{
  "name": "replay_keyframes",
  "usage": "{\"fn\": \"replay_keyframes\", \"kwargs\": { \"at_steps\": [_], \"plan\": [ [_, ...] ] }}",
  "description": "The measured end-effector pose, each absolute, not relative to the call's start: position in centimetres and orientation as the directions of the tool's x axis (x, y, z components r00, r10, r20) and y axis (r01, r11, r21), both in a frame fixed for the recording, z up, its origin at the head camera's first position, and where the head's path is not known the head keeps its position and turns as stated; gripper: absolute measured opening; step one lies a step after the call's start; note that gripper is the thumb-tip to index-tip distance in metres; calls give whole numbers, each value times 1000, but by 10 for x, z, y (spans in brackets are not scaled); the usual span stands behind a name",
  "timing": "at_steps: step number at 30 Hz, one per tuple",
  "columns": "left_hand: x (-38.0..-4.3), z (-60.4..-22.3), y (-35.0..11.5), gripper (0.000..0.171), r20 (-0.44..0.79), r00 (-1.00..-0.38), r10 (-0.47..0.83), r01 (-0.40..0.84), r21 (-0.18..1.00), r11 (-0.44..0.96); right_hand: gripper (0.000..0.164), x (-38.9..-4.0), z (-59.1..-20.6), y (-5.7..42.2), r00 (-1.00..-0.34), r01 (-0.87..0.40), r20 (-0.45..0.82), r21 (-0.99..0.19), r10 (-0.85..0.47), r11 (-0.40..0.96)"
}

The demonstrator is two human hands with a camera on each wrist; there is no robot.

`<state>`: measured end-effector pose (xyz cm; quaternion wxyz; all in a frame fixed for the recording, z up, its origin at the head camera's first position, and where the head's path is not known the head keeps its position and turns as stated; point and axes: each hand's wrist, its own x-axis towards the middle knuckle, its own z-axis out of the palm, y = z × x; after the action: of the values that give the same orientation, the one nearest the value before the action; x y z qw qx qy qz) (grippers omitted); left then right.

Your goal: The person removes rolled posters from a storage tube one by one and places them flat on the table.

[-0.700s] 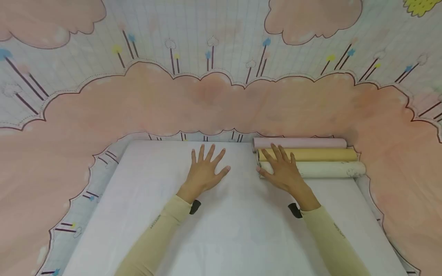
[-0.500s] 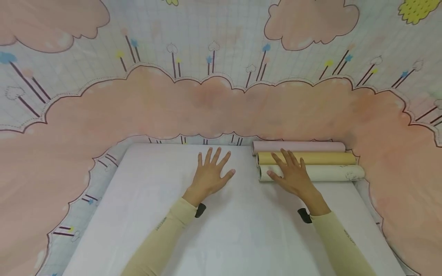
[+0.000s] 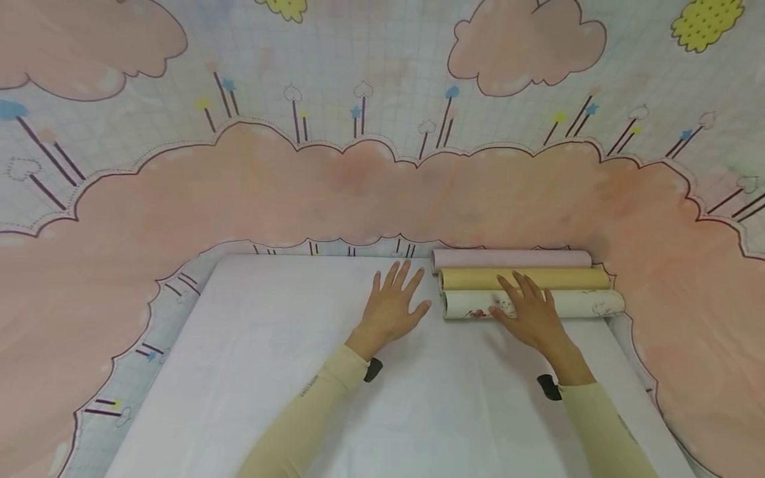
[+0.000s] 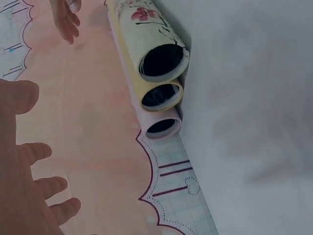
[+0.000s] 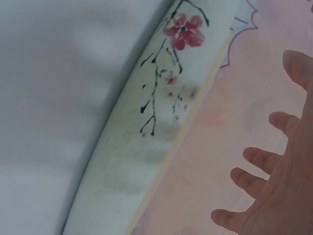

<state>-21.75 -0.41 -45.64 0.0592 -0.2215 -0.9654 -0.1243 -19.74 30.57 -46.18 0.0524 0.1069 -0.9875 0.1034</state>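
Holds the left hand (image 3: 388, 313) with spread fingers over the white tabletop (image 3: 269, 398), just beside the flower-print roll (image 3: 576, 304), yellow roll (image 3: 466, 279) and pink roll (image 3: 514, 259), set side by side toward the far right corner. Holds the right hand (image 3: 534, 322), likewise spread, over the flower-print and yellow ones; cannot tell whether touching either.

A cream roll (image 3: 576, 304) wears red blossoms (image 5: 185, 35) and black twigs (image 5: 155, 81); a yellow roll (image 3: 469, 279) and pale pink roll (image 3: 510, 259) look plain.
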Motion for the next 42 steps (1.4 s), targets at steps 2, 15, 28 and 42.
{"fn": "replay_keyframes", "kwargs": {
  "at_steps": [2, 15, 28, 42],
  "plan": [
    [-219, -458, 3, 68, 165, -893, 419, 446, 208, 870, 73, -197, -464, 310, -972, -219, 128, -193, -197, 956],
    [-225, -467, 43, 68, 131, -879, 459, 476, 156, 866, 79, -206, -477, 335, -973, -215, 127, -178, -194, 960],
    [-227, -497, 87, 63, 142, -849, 509, 520, 57, 852, 82, -206, -487, 358, -977, -204, 104, -178, -187, 963],
    [-223, -507, 111, 55, 137, -847, 514, 517, -20, 856, 81, -204, -496, 378, -987, -156, 50, -169, -150, 973]
  ]
}}
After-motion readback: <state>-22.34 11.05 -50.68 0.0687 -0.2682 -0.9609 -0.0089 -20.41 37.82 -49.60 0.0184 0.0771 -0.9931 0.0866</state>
